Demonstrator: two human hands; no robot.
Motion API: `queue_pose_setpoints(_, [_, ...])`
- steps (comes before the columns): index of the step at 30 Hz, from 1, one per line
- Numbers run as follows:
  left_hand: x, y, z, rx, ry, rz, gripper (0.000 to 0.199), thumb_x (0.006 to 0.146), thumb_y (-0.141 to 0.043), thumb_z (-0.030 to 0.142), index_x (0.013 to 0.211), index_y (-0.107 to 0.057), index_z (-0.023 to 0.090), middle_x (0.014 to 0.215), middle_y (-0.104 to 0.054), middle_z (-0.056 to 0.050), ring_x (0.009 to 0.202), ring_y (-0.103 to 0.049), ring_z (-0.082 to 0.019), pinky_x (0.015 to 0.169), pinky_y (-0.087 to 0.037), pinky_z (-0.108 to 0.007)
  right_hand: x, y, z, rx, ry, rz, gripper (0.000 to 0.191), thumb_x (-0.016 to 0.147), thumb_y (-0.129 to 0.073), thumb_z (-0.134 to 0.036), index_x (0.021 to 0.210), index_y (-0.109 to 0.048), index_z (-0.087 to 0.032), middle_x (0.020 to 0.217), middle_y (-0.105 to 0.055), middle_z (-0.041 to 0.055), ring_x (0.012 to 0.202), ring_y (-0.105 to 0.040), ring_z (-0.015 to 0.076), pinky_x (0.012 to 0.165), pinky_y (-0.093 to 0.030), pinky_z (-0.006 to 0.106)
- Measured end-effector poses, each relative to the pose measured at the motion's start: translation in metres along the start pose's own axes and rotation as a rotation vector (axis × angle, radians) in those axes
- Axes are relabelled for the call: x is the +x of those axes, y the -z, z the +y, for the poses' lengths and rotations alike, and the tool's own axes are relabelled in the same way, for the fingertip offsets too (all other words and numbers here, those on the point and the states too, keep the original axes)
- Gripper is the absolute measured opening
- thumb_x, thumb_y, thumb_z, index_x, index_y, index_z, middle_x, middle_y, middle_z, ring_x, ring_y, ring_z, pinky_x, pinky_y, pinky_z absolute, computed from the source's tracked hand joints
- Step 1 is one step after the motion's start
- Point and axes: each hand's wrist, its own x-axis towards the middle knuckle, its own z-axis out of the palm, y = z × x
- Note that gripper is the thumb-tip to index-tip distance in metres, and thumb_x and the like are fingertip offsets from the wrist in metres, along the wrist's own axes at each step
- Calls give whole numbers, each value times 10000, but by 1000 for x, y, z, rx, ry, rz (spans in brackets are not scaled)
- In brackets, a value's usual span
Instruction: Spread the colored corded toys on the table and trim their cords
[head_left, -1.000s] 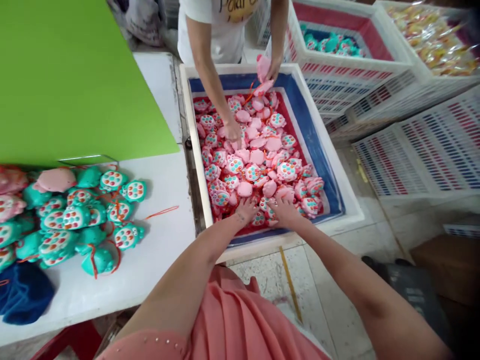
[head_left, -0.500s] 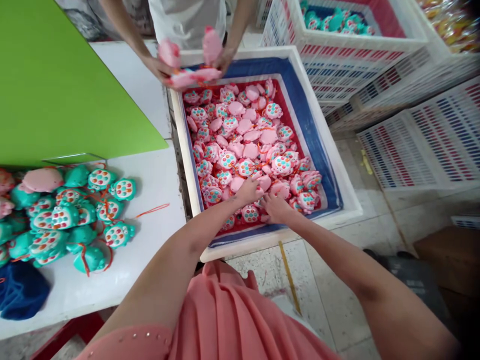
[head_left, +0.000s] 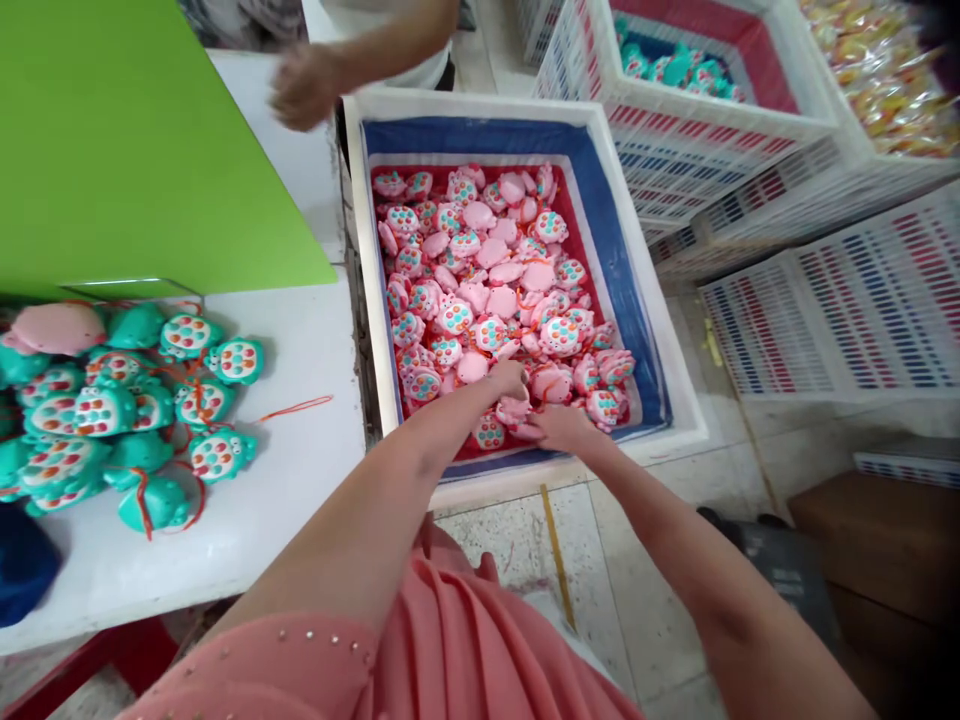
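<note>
Both of my hands reach into a white crate (head_left: 375, 330) lined with blue and red cloth and filled with pink toys (head_left: 491, 250) that have coloured dots and orange strings. My left hand (head_left: 510, 380) is curled at the near part of the pile, with a pink toy at its fingers. Just to the right, my right hand (head_left: 562, 428) lies low over the toys, its fingers reaching toward a pink toy (head_left: 517, 410) between the hands. The toys partly hide the fingertips of both hands.
Teal toys (head_left: 217, 452) lie on the white table (head_left: 292, 350) at left, below a green panel (head_left: 150, 150). Another person's hand (head_left: 304, 88) is beyond the crate's far left corner. More crates (head_left: 720, 130) stand at right.
The other person's hands have left the crate's far edge, and the pink toys they held are out of sight. My hands have shifted slightly among the near toys. The view has moved a little.
</note>
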Motion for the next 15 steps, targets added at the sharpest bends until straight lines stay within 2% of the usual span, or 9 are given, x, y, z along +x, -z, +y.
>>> queue_pose_setpoints(2, [-22, 18, -5, -25, 9, 4, 318, 762, -733, 313, 1027, -702, 140, 887, -698, -42, 809, -620, -183, 730, -509, -291, -18, 10, 19, 62, 4, 48, 386, 723, -678, -259, 1099, -661, -175, 1082, -692, 162, 956, -661, 324, 795, -505, 417])
queue_pose_setpoints(4, [-51, 38, -8, -150, 30, 11, 405, 705, -771, 281, 1081, -704, 144, 872, -708, -41, 756, -615, -164, 671, -492, -261, -38, 18, 37, 202, -29, 121, 359, 772, -635, -340, 1084, -647, -163, 1020, -704, 139, 911, -664, 279, 761, -518, 369])
queue_pose_setpoints(6, [-84, 59, -10, -421, 48, 13, 507, 671, -798, 287, 1145, -684, 151, 916, -713, -58, 724, -615, -143, 637, -481, -244, -56, 24, 44, 585, -91, 266, 381, 765, -637, -430, 1043, -637, -170, 938, -713, 104, 846, -663, 236, 713, -528, 330])
queue_pose_setpoints(8, [-122, 80, -12, -736, 34, 9, 581, 626, -835, 300, 1164, -675, 152, 979, -712, -85, 746, -633, -143, 656, -492, -244, -69, 30, 34, 1160, -129, 440, 410, 676, -701, -476, 973, -618, -206, 831, -708, 45, 725, -649, 189, 630, -528, 294])
queue_pose_setpoints(9, [-142, 90, -14, -853, 11, 15, 600, 605, -850, 305, 1158, -677, 153, 1012, -710, -94, 775, -644, -150, 683, -503, -248, -71, 35, 21, 1407, -119, 491, 411, 629, -726, -488, 916, -605, -220, 749, -692, 14, 641, -627, 166, 569, -515, 275])
queue_pose_setpoints(11, [-185, 110, -22, -1002, -37, 63, 606, 574, -868, 309, 1131, -685, 159, 1063, -703, -99, 825, -659, -167, 730, -520, -263, -67, 46, -17, 1669, -59, 489, 377, 595, -726, -514, 784, -566, -229, 571, -618, -34, 469, -539, 126, 440, -454, 242])
queue_pose_setpoints(13, [-233, 130, -35, -1041, -68, 168, 581, 573, -865, 331, 1106, -694, 179, 1081, -702, -81, 837, -662, -169, 735, -527, -264, -52, 63, -72, 1714, 27, 398, 338, 606, -712, -505, 704, -546, -227, 492, -574, -47, 395, -482, 110, 389, -418, 232])
queue_pose_setpoints(15, [-286, 152, -53, -1010, -79, 326, 543, 576, -858, 367, 1073, -708, 210, 1071, -709, -51, 835, -661, -163, 714, -532, -254, -28, 83, -141, 1711, 145, 281, 279, 612, -724, -439, 731, -588, -225, 572, -644, -38, 457, -553, 117, 459, -484, 242])
